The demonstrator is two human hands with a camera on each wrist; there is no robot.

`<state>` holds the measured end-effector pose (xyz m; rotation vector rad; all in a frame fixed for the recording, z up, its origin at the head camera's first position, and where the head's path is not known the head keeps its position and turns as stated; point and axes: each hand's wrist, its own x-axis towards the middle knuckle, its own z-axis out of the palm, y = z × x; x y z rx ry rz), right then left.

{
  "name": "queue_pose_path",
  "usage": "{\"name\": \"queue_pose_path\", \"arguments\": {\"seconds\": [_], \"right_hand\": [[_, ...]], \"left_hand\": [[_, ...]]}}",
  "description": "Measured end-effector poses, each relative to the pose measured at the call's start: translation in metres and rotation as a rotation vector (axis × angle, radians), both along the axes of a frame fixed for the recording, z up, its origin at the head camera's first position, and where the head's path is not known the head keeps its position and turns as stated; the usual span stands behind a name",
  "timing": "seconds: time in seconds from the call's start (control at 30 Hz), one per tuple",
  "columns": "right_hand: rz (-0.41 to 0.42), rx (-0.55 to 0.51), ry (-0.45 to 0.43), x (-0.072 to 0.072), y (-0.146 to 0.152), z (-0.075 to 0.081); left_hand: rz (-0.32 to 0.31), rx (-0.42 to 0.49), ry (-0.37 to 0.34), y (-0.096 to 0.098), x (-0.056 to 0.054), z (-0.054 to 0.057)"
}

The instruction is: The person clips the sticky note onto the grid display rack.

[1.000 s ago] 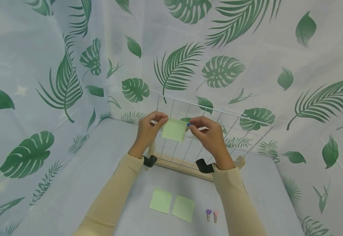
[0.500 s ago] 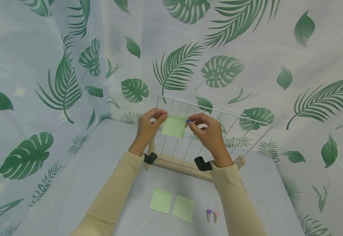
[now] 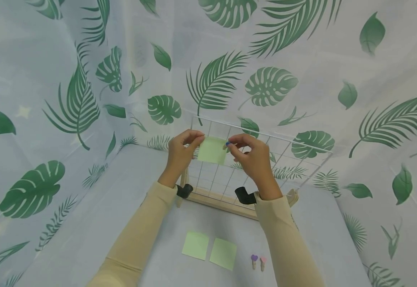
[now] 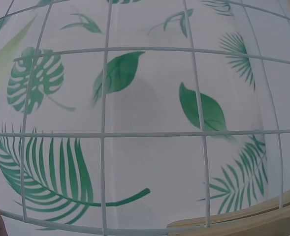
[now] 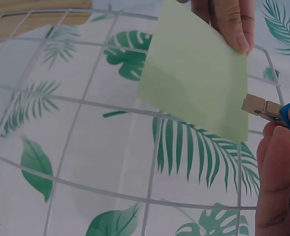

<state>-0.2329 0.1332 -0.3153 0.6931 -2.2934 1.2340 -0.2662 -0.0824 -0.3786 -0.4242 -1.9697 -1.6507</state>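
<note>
My left hand pinches a pale green sticky note by its upper left corner, in front of a white wire grid. My right hand pinches a small wooden clothespin with a blue decoration at its end. In the right wrist view the clothespin's tip is right at the note's edge, and the note overlaps the grid wires. The left wrist view shows mostly grid, with a sliver of the note at its left edge.
Two more green notes, a left one and a right one, lie on the table. Beside them lie a purple heart clothespin and a pink one. A wooden base carries the grid.
Both hands have risen slightly toward the grid's top, carrying the note and the blue clothespin with them. The things on the table have stayed put.
</note>
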Motion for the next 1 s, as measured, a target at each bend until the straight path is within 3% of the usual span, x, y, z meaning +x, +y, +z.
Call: {"name": "queue_pose_path", "arguments": {"seconds": [0.2, 0.47, 1.0], "right_hand": [[-0.014, -0.018, 0.003, -0.001, -0.004, 0.003], [-0.057, -0.062, 0.078, -0.004, -0.009, 0.005], [-0.148, 0.104, 0.206, -0.014, -0.03, 0.009]], "left_hand": [[-0.006, 0.007, 0.0, 0.002, -0.001, 0.003], [0.0, 0.013, -0.022, 0.003, -0.003, 0.003], [0.0, 0.045, -0.04, 0.005, -0.006, 0.003]]}}
